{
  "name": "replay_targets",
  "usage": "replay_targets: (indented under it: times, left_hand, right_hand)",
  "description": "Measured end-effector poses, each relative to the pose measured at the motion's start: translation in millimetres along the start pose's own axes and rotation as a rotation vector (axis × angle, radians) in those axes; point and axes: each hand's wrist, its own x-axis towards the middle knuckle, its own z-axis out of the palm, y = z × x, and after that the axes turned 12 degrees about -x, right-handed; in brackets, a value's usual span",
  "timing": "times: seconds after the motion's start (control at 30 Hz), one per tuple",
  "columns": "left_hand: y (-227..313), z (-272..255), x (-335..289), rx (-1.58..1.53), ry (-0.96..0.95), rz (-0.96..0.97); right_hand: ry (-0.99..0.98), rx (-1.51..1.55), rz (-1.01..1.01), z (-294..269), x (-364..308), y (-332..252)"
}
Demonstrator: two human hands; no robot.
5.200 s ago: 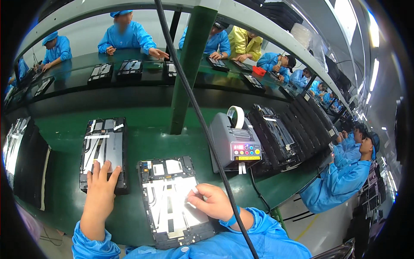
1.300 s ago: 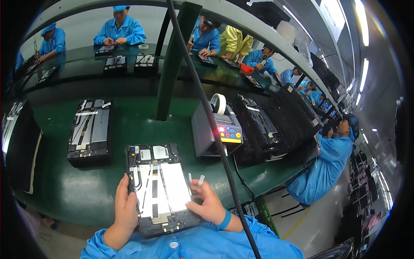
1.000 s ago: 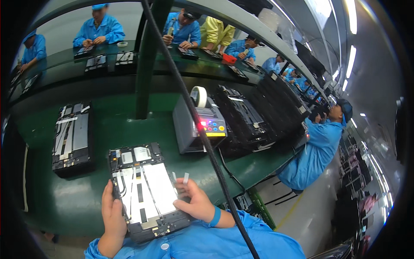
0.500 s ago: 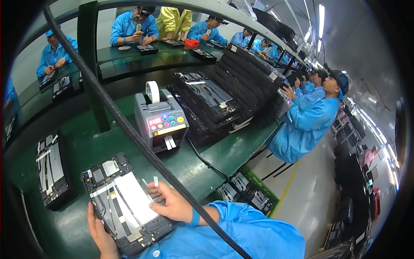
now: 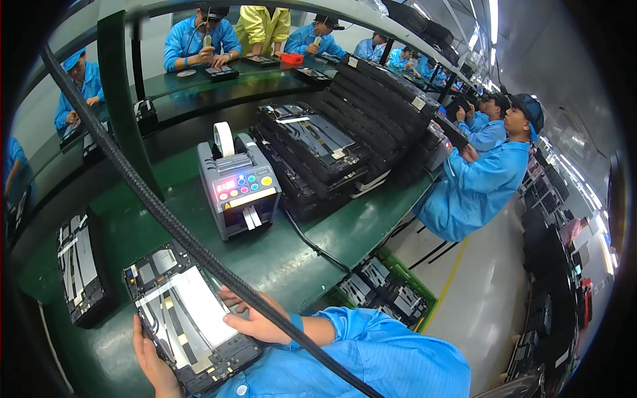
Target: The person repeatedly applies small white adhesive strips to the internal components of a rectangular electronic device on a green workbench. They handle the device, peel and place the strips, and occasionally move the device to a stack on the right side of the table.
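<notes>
An opened tablet [image 5: 192, 312] lies tilted in front of me, its inside showing a white battery area, dark ribbon cables and circuit boards. My left hand [image 5: 156, 365] grips its left edge, the fingers along the side. At the tablet's right edge is my right hand [image 5: 262, 325], with the thumb over the white area. A thin pale sliver of tape [image 5: 216, 284] shows at its fingertips, which the black braided cable [image 5: 179, 232] partly hides. Beyond the tablet stands a grey tape dispenser [image 5: 239, 182] with a white roll on top and short strips sticking out in front.
A second opened tablet [image 5: 81, 265] rests on a black block at the left. Behind the dispenser are stacked black trays [image 5: 371, 126] with more tablets. A green crate [image 5: 424, 312] of parts sits below the bench's right edge. Co-workers in blue [image 5: 474, 186] stand or sit around.
The tape strip, upright at my right fingertips before, now shows only as a sliver near the tablet's edge. My view has shifted slightly; the co-worker at the right has moved their arms.
</notes>
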Motion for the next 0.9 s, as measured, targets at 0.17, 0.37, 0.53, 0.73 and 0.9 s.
replay_targets:
  times: [0.17, 0.37, 0.53, 0.73, 0.9]
  left_hand:
    - [2.4, -12.2, -5.0, 0.064, -0.010, 0.005]
    - [1.4, -14.4, -1.9, 0.198, -0.048, 0.001]
    - [38.5, 8.2, 11.2, 0.358, -0.060, 0.071]
    - [69.0, 9.8, 45.5, 1.112, -0.214, 0.363]
    - [62.1, 7.7, 72.9, 1.213, -0.261, 0.455]
  right_hand:
    - [-0.010, 0.028, -0.024, 5.3, -0.1, -0.3]
    - [-0.002, -0.017, 0.006, 1.0, -4.8, 8.0]
    - [0.007, -0.275, -0.079, -21.2, 9.8, -31.0]
    - [-0.199, -0.519, -0.424, -4.1, 65.2, -90.6]
    - [-0.286, -0.700, -0.489, 49.9, 113.9, -100.8]
